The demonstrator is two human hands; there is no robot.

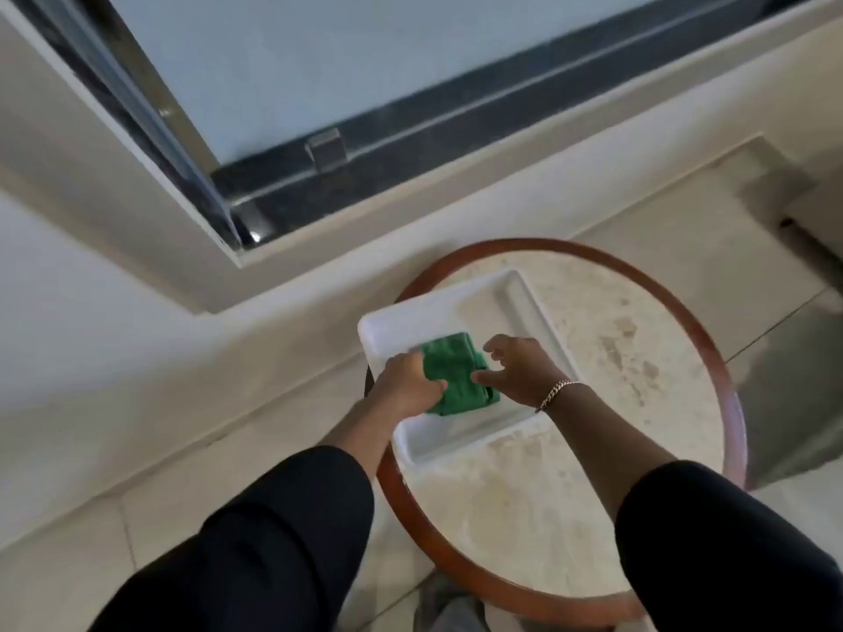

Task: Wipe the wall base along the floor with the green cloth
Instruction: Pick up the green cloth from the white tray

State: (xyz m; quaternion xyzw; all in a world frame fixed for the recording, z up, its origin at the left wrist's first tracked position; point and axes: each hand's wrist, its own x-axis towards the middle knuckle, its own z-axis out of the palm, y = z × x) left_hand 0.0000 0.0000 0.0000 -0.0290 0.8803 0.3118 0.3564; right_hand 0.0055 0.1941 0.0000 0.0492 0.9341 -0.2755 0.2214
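Both hands [460, 380] seemingly grip folded green cloth [456, 378] in white tray [515, 312].

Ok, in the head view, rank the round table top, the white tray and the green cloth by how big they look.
1. Round table top, by far the largest.
2. White tray, resting on the table.
3. Green cloth, smallest, lying in the tray, partly covered by the left hand.

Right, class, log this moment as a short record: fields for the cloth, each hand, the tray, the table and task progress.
cloth: green cloth, folded, lying in the tray
left hand: gripping the cloth's left edge
right hand: fingers spread, touching the cloth's right side
tray: white tray, on the table
table: round table, stone-look top, brown rim, beside the wall
task progress: wall base not yet wiped
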